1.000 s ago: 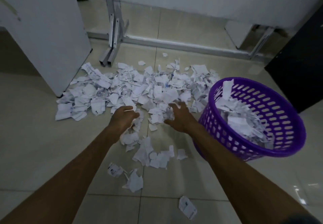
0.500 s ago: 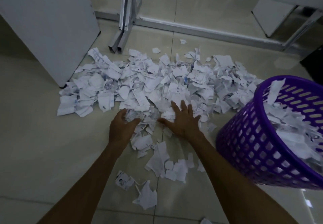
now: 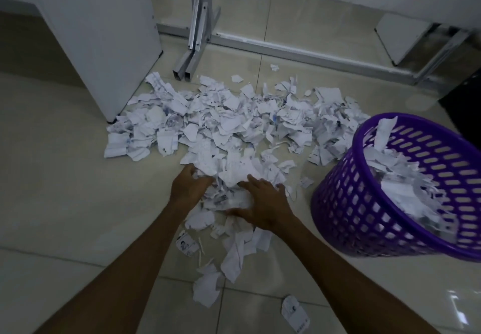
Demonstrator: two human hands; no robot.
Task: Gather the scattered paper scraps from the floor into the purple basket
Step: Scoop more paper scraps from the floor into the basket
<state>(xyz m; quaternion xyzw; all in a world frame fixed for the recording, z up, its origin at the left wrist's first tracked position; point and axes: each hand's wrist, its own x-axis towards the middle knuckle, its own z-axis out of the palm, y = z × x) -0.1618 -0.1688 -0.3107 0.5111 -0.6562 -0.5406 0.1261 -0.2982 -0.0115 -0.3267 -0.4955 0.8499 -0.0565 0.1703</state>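
The paper scraps lie in one broad heap across the middle of the frame, far too many to count, with a thinner trail running down toward the lower centre. One scrap with a small printed photo lies at the left edge of that trail, and one scrap lies alone at the bottom centre.

There is one purple basket, at the right of the frame, standing on the tiled floor just beside the heap's right edge; its slotted wall tilts in this view and it already holds a mound of scraps, one strip poking above the far rim.

Two bare hands work at the heap's near edge, centre frame. The left hand has its fingers curled into the paper, gripping scraps. The right hand lies over a bunch of scraps, fingers spread and bent, thumb hooked under the near side, so it holds them too.

Half a second ago the hands lay flatter and wider apart on the pile; now they have drawn closer together with a wad of paper between them. The basket shows more fully in frame.

Upper left stands one white cabinet panel; one grey metal frame runs along the top.
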